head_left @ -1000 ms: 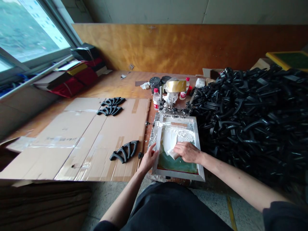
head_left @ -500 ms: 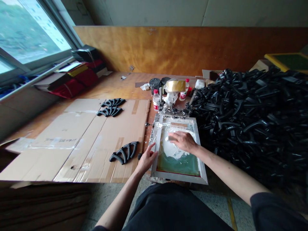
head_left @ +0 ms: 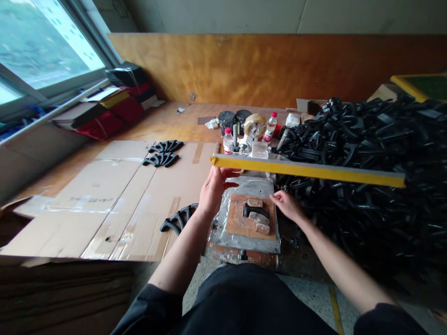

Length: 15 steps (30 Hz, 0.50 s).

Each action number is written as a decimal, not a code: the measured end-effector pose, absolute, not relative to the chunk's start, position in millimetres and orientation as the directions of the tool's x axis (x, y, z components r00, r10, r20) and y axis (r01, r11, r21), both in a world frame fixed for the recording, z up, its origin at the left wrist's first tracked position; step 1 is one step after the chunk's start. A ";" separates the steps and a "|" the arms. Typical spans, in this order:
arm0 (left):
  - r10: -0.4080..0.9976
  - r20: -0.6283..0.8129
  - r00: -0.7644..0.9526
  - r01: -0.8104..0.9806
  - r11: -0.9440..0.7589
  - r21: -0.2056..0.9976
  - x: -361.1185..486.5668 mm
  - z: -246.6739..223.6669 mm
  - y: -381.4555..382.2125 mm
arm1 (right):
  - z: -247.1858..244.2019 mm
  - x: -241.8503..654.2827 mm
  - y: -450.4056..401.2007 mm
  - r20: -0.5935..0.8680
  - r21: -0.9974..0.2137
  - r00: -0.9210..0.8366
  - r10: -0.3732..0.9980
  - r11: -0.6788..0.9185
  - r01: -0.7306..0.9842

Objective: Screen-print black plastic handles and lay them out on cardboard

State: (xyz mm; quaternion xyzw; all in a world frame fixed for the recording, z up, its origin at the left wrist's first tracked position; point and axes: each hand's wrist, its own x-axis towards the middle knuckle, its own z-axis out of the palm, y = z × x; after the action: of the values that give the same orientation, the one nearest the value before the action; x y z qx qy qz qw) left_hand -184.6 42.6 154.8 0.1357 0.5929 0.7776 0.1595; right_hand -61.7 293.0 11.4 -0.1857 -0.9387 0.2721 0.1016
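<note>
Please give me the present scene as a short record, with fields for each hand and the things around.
Left hand: at the left end of the yellow strip; grip unclear
Right hand: beside the wooden board; contact unclear
On the board: one black part, among small blocks
Under the board: metal plate
Left: cardboard with black curved pieces
Right: large black pile
Back: two red-capped bottles

Cardboard: flat tan cardboard sheet point(head_left: 132, 186) on brown wooden table point(head_left: 174, 122), left
Handles: curved black plastic handles point(head_left: 161, 160) on sheet, two rows far, one near right edge
Plate: rectangular grey metal plate point(head_left: 228, 240), right of sheet
Board: flat brown wooden board point(head_left: 236, 220) on plate, single handle point(head_left: 259, 211) on board
Bar: long yellow-and-grey bar point(head_left: 307, 169) across plate's far end, in view
Heap: black plastic parts point(head_left: 352, 218), right of plate
</note>
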 end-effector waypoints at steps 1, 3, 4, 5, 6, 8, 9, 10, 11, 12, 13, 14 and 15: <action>0.399 0.017 -0.917 -0.102 -0.275 0.956 -181.4 150.3 45.8 | 2.3 -60.5 273.0 0.105 -0.483 -0.943 0.315 0.845 0.229; 0.375 -0.075 -0.924 -0.195 -0.293 0.936 -165.8 131.3 47.9 | -5.8 -60.3 238.6 0.098 -0.320 -0.974 0.206 0.933 0.165; 0.410 -0.176 -0.895 -0.298 -0.256 0.919 -154.0 118.2 47.3 | -4.8 -60.1 224.9 0.080 -0.252 -0.977 0.197 0.953 0.171; 0.476 -0.303 -0.826 -0.430 -0.182 0.884 -140.6 104.0 45.9 | -1.2 -59.4 213.0 0.057 -0.208 -0.976 0.212 0.958 0.196; 0.549 -0.425 -0.719 -0.557 -0.090 0.826 -126.5 89.7 43.8 | 4.5 -58.0 202.1 0.042 -0.191 -0.972 0.230 0.957 0.218; 0.641 -0.563 -0.521 -0.721 0.022 0.692 -101.1 64.9 37.9 | 18.5 -53.7 181.2 0.063 -0.205 -0.976 0.208 0.960 0.191; 0.649 -0.585 -0.487 -0.764 0.007 0.645 -92.0 55.3 33.9 | 25.4 -51.6 171.8 0.094 -0.228 -0.983 0.160 0.964 0.135; 0.630 -0.594 -0.501 -0.786 -0.044 0.617 -86.4 47.6 28.6 | 31.4 -49.9 164.4 0.125 -0.258 -0.988 0.089 0.965 0.054; 0.592 -0.598 -0.540 -0.786 -0.101 0.610 -84.5 41.3 21.8 | 36.3 -48.7 160.5 0.150 -0.291 -0.989 0.006 0.956 -0.039; 0.539 -0.608 -0.583 -0.773 -0.139 0.618 -86.6 35.9 12.8 | 39.7 -47.7 161.6 0.167 -0.326 -0.983 -0.070 0.938 -0.122; 0.475 -0.620 -0.625 -0.752 -0.152 0.641 -92.1 30.7 1.2 | 41.5 -46.7 168.8 0.176 -0.356 -0.977 -0.116 0.918 -0.173; 0.401 -0.624 -0.671 -0.720 -0.151 0.677 -100.5 25.2 -13.1 | 41.6 -45.3 182.2 0.175 -0.371 -0.977 -0.122 0.911 -0.180; 0.320 -0.618 -0.718 -0.682 -0.145 0.717 -110.8 19.1 -30.3 | 40.0 -43.0 201.4 0.158 -0.364 -0.984 -0.086 0.921 -0.138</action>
State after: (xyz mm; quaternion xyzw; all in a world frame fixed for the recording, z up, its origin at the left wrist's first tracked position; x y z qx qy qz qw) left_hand -110.8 -30.3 19.1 -0.1617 0.5593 0.7390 0.3389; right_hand -43.0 201.4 40.0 0.0573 -0.9776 0.1904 0.0695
